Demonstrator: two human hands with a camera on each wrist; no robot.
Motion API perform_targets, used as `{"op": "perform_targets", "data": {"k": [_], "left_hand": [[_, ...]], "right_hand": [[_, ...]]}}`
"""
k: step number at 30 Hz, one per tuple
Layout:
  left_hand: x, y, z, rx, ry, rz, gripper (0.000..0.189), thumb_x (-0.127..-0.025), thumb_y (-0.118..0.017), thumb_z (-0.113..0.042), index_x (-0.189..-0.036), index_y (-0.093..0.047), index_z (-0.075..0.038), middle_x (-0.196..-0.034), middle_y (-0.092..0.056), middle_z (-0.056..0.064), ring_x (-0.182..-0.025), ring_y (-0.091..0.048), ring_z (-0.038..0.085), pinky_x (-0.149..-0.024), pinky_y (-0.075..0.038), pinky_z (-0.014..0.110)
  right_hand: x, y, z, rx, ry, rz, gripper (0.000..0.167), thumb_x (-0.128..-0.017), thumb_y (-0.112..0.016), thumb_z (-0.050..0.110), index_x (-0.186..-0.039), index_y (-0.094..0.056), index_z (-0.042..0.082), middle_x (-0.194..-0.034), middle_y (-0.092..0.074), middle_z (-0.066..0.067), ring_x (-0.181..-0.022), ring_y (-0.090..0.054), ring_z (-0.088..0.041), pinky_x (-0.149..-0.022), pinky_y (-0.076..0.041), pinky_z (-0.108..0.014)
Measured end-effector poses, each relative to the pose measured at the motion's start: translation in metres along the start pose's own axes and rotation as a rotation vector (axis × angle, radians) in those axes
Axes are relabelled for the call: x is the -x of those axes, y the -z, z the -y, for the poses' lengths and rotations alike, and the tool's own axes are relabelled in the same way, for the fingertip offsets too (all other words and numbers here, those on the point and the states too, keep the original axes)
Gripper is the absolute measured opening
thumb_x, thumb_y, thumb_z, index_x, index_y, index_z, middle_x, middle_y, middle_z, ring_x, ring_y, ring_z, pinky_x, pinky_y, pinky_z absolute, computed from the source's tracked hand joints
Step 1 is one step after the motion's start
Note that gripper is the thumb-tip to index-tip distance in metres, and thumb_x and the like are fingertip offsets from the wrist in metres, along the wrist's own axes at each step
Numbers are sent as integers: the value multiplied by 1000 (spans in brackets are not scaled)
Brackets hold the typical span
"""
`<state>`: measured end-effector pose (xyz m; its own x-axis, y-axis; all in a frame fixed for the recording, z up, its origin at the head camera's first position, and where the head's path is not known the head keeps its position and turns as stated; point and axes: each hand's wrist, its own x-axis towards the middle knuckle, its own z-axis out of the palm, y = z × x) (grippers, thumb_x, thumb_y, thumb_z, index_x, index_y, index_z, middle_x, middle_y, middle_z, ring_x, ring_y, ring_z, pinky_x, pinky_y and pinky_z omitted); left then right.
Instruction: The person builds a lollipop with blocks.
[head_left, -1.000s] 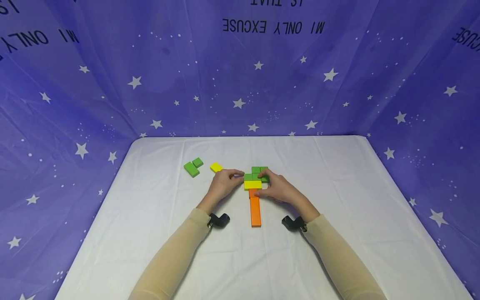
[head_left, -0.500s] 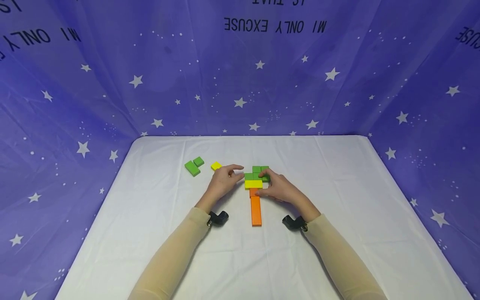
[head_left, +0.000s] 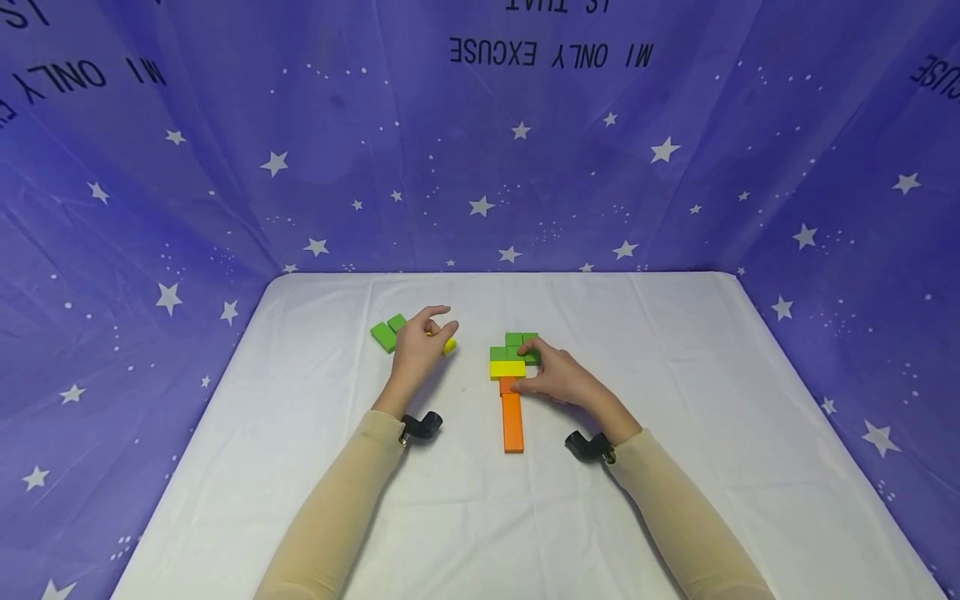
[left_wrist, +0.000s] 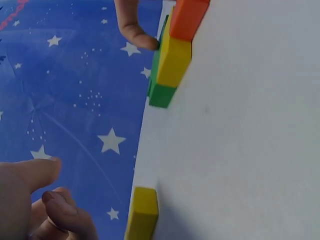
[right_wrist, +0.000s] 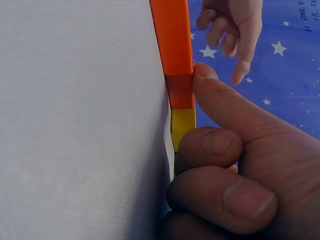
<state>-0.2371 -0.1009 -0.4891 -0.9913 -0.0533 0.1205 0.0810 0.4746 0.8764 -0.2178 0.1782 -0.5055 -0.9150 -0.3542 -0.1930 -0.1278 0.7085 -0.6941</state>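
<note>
A flat figure of blocks lies in the middle of the table: a long orange block point(head_left: 512, 423), a short orange block point(head_left: 506, 385), a yellow block point(head_left: 507, 369) across it, and several green blocks point(head_left: 498, 353) on the far side. My right hand point(head_left: 558, 377) rests at the figure's right side, thumb at the short orange block, index fingertip on the green blocks; the right wrist view has its other fingers point(right_wrist: 247, 200) curled beside the figure. My left hand point(head_left: 415, 350) hovers by a loose yellow block point(left_wrist: 143, 212), thumb and index finger apart, nothing between them.
Two loose green blocks point(head_left: 383, 337) lie left of the left hand, partly behind it. White cloth covers the table point(head_left: 637, 517). A purple star-printed curtain point(head_left: 480, 167) hangs along the back and sides. Each wrist carries a black camera mount point(head_left: 423, 426).
My left hand has left the figure's left edge and moved left and away from me, to above the loose yellow block. The right hand and the figure stay in place.
</note>
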Motion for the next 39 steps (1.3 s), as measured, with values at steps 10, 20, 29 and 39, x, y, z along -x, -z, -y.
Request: {"op": "perform_targets", "data": {"k": [10, 20, 29, 39], "left_hand": [[-3, 3, 18, -47, 100, -101, 51, -98, -73, -30, -146, -61, -16, -67, -50, -8, -60, -44, 12, -64, -39, 30], [-8, 16, 32, -110, 174, -118, 56, -100, -68, -31, -151, -54, -14, -75, -62, -2, -60, -48, 14, -59, -40, 31], [-14, 30, 38, -131, 263, -136, 60, -100, -68, -30, -154, -50, -10, -68, -62, -3, -59, -51, 14, -60, -42, 30], [-13, 35, 40, -138, 304, -169, 55, -98, -61, -22, -151, -55, -8, -89, -68, 10, -86, -60, 26, -81, -49, 36]], "right_hand": [[1, 0, 1, -5, -13, 9, 73, -85, -88, 44, -141, -53, 14, -143, -65, -18, -103, -64, -29, -106, -51, -54], [3, 0, 2, -17, -3, 5, 71, -86, -87, 44, -141, -53, 15, -147, -63, -18, -131, -60, -35, -117, -44, -58], [2, 0, 1, -17, -11, 8, 72, -85, -87, 45, -141, -53, 15, -147, -63, -18, -131, -60, -36, -116, -44, -59], [1, -1, 0, -6, -4, 1, 72, -86, -87, 45, -142, -53, 15, -146, -64, -19, -127, -61, -35, -116, -44, -58]]}}
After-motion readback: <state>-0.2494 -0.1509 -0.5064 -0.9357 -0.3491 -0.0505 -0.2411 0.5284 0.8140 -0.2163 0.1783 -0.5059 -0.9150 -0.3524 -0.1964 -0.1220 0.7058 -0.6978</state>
